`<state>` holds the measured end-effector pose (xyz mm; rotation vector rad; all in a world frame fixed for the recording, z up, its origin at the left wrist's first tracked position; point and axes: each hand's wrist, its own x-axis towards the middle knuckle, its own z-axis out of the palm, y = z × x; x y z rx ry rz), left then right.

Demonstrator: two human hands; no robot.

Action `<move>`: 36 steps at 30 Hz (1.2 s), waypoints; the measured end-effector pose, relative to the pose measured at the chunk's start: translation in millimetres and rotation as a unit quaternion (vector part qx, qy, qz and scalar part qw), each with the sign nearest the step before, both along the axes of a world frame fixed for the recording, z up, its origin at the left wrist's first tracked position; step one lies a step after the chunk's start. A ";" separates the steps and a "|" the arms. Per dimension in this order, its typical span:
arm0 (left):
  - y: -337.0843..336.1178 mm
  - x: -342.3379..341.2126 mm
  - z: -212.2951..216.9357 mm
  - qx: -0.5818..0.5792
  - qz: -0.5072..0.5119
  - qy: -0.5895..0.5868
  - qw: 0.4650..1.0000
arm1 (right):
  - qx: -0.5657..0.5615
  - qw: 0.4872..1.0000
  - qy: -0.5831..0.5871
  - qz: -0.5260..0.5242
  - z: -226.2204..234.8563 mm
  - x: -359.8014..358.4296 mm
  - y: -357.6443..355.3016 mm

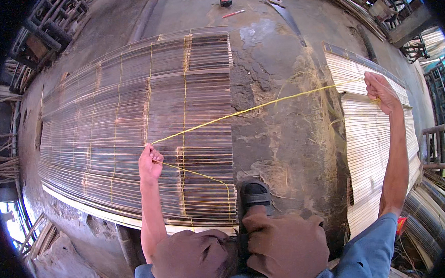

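Note:
A yellow cord runs taut on a slant between my two hands. My left hand is closed on it above a slatted bamboo blind that lies on the floor to the left. From that hand a slacker length of the cord trails right to the blind's near right corner. Raised higher on the right, my right hand is a fist round the cord's other end, above a second, paler bamboo blind. Yellow cords also cross the left blind's slats in lines.
My sandalled foot stands on the floor between the two blinds. Farther off lie a handsaw, a red pencil-like stick and a tape measure. Rolled blinds are at the right, wooden frames at the far left.

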<state>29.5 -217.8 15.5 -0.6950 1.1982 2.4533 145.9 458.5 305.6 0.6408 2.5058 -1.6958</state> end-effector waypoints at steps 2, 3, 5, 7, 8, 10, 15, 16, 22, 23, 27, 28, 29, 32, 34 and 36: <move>10.5 -4.3 7.1 -0.137 -0.056 0.022 0.989 | 0.086 0.995 -0.001 -0.044 -6.2 5.7 0.5; 12.0 -9.0 15.8 -0.307 -0.069 0.125 0.941 | 0.118 0.991 0.000 -0.063 -12.2 2.6 -16.4; 10.7 -19.0 40.3 -0.613 -0.080 0.302 0.726 | 0.176 0.981 -0.039 0.077 -15.9 -20.8 -72.1; 25.9 -19.6 97.1 -0.691 -0.117 0.370 0.609 | 0.178 0.967 -0.003 0.182 -27.8 -45.7 -150.1; 87.9 -19.1 129.8 -0.619 -0.154 0.385 0.667 | 0.177 0.953 0.002 0.245 -37.9 -50.7 -159.1; 164.5 -7.2 175.9 -0.442 -0.295 0.428 0.732 | 0.154 0.931 -0.001 0.330 -50.4 -62.6 -190.0; 187.8 -0.2 190.0 -0.131 -0.467 0.271 0.831 | 0.058 0.915 0.006 0.399 -48.7 -84.4 -259.9; 180.8 -4.9 182.4 -0.103 -0.475 0.210 0.848 | 0.071 0.911 0.005 0.406 -47.1 -84.8 -254.4; 81.5 -47.0 139.4 -0.327 -0.217 0.240 0.888 | 0.020 0.956 -0.101 0.275 -43.6 -42.7 -164.5; 49.4 -60.2 126.1 -0.390 -0.186 0.259 0.864 | -0.008 0.970 -0.092 0.226 -52.3 -35.9 -147.6; -25.7 -82.1 97.1 -0.493 -0.115 0.245 0.827 | -0.069 0.982 -0.114 0.137 -53.8 -13.5 -91.4; -37.8 -86.1 91.2 -0.497 -0.099 0.242 0.827 | -0.088 0.983 -0.102 0.128 -60.7 -13.4 -77.9; -40.4 -87.3 90.4 -0.568 -0.084 0.253 0.779 | -0.106 0.983 -0.093 0.118 -67.1 -9.6 -64.6; -54.6 -86.9 101.1 -0.705 -0.036 0.275 0.653 | -0.025 0.999 -0.031 -0.034 -70.2 2.5 -31.8; -65.0 -93.5 96.2 -0.718 -0.007 0.292 0.633 | 0.038 0.997 -0.028 -0.055 -73.3 3.5 17.5; -68.6 -100.5 91.5 -0.655 -0.002 0.294 0.696 | 0.162 0.983 -0.034 -0.082 -74.4 -7.3 70.4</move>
